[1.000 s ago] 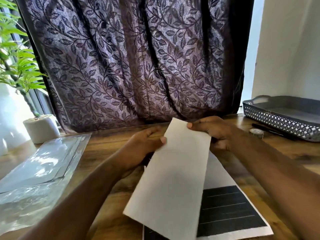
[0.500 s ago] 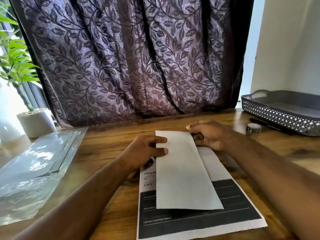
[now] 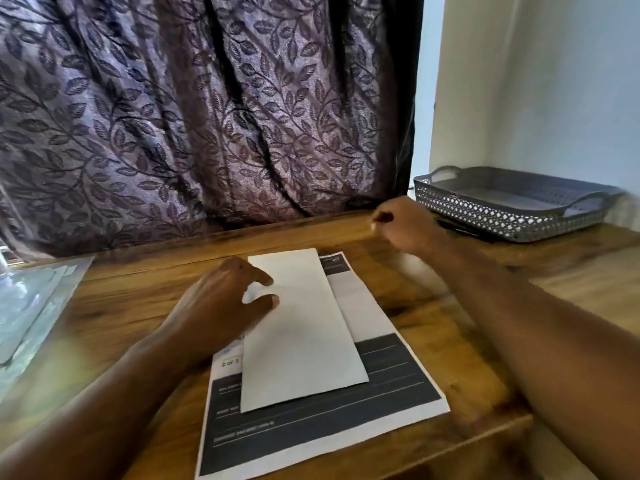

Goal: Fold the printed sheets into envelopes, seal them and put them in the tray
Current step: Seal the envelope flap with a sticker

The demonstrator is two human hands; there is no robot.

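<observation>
**Fig.** Background, head view. Rear: a purple curtain (image 3: pixel 207 116) w/ a dark leaf-and-vine pattern is hung in deep folds down to the table's back edge; most of the back is covered by it. R of the curtain, a narrow strip of pale daylight (image 3: pixel 427 98) is seen betw. fabric & wall. Upper R: a plain wall (image 3: pixel 561 91) is shown, w/ a vertical corner; the L face is tinted cream, the R face bluish-white. Foreground: a wooden table (image 3: pixel 426 306), brown grain, is lit from the rear; a pale sheen is caught along the top nr the curtain hem.
</observation>
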